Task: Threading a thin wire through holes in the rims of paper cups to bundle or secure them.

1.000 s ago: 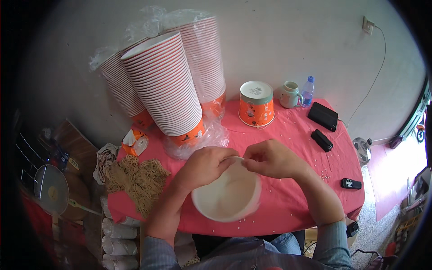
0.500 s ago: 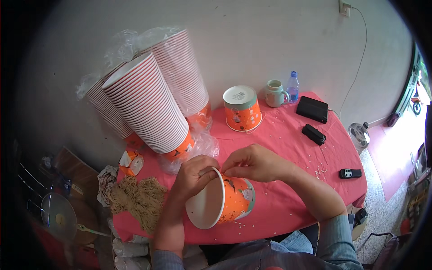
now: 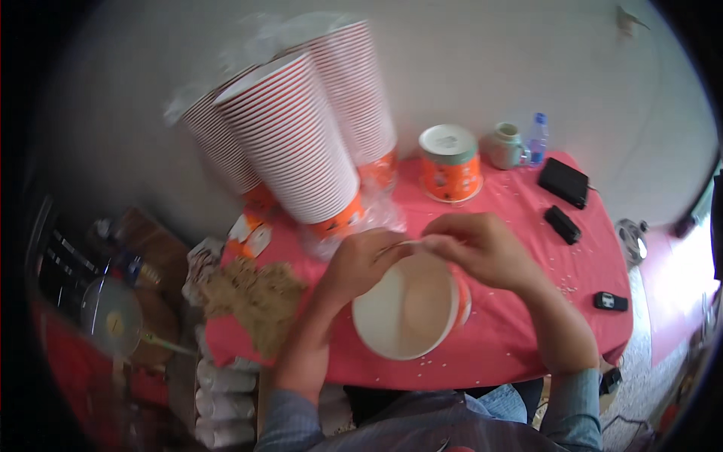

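Note:
A large paper bucket [image 3: 405, 309], white inside and orange outside, tilts at the table's front with its open mouth toward me. My left hand [image 3: 365, 264] is closed at the bucket's far rim, thumb toward the inside. Just right of it, my right hand [image 3: 478, 248] pinches with its fingertips at the same rim. A thin pale edge or strand shows between the two hands; blur hides what the right fingers hold. Left of my left forearm lies a heap of tan string [image 3: 252, 301].
Tall nested bucket stacks [image 3: 301, 143] in clear plastic lean at the back left. An upside-down bucket [image 3: 452, 169], a mug [image 3: 506, 147] and a bottle [image 3: 538, 139] stand behind. Black cases [image 3: 563, 182] and a remote-like device [image 3: 610, 301] lie right on the pink tablecloth [image 3: 520, 331].
The bucket has turned so its mouth faces me more, and its orange side is mostly out of sight. Both hands stay at the rim. The whole view has shifted.

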Demonstrator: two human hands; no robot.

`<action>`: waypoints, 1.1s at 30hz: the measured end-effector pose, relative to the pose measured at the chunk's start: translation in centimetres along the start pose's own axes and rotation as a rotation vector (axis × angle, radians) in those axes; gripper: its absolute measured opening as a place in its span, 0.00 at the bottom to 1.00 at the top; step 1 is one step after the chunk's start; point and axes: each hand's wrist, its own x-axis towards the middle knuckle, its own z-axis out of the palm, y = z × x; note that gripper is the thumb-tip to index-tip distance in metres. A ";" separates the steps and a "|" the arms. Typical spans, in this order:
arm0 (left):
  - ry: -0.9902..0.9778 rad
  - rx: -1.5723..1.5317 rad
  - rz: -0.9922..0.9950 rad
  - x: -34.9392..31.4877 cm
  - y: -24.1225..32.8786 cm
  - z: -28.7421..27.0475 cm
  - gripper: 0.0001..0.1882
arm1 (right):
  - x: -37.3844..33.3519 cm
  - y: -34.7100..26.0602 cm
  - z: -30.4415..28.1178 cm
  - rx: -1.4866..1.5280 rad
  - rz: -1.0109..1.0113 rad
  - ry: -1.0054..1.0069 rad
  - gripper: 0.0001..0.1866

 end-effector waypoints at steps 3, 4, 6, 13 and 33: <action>0.072 0.093 -0.004 -0.4 0.2 0.7 0.12 | 0.2 -0.3 -0.5 -0.192 0.142 -0.040 0.15; 0.083 0.110 -0.020 -1.1 0.4 -0.1 0.12 | 0.1 -0.2 -0.8 -0.298 0.195 -0.066 0.15; 0.227 0.052 -0.015 -2.3 0.4 -1.1 0.10 | 0.2 1.8 -0.4 -0.357 0.163 -0.035 0.15; 0.283 0.599 -0.614 -13.9 -1.9 -10.6 0.12 | 1.0 2.3 -0.8 -0.480 0.252 -0.007 0.16; 0.515 0.207 -0.541 -16.2 -4.2 -9.2 0.08 | 0.8 2.1 -0.6 -0.606 0.207 -0.123 0.12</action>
